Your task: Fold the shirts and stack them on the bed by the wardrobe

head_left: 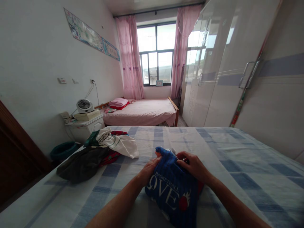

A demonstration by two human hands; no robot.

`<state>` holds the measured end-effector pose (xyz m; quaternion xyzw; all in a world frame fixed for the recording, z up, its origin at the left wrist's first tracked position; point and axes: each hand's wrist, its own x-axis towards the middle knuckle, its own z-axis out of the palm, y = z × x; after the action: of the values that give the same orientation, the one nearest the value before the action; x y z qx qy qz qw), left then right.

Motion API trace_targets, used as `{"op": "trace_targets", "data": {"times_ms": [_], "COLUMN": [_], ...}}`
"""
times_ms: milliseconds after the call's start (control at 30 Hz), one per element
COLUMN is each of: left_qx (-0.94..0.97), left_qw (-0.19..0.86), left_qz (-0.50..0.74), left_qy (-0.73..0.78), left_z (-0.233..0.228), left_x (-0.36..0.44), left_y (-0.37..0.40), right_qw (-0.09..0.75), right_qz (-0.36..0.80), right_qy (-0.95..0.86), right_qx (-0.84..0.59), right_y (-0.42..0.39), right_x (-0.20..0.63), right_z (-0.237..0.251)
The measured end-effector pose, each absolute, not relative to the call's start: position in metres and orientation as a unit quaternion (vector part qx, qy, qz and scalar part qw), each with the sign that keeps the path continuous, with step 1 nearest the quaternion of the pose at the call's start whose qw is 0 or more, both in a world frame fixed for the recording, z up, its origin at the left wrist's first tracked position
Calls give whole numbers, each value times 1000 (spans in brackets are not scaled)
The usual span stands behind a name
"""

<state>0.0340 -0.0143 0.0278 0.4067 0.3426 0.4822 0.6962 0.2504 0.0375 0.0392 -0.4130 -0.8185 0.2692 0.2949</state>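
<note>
Small bedroom, white walls (35,47) with a long poster (92,36) up high. Bright window (156,53) at the far end, pink curtains (130,57) either side. Pink single bed (144,112) under it, glossy white wardrobe (218,69) along the right, fan (84,106) on a nightstand (87,126) left.

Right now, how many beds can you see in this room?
2. The checked bed lies under the hands, which rest on a blue garment; the pink bed stands by the window. Others may be out of view.
</note>
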Motion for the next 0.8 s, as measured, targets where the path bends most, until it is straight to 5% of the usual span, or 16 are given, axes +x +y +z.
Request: {"op": "trace_targets", "data": {"times_ms": [800], "left_qx": [407], "left_qw": [723], "left_qz": [463], "left_qy": [310], "left_z": [22], "left_x": [42], "left_y": [-17], "right_qw": [264], "right_qz": [218], "right_qy": [-848], "right_qx": [-405], "right_y": [31], "right_x": [244], "right_z": [39]}}
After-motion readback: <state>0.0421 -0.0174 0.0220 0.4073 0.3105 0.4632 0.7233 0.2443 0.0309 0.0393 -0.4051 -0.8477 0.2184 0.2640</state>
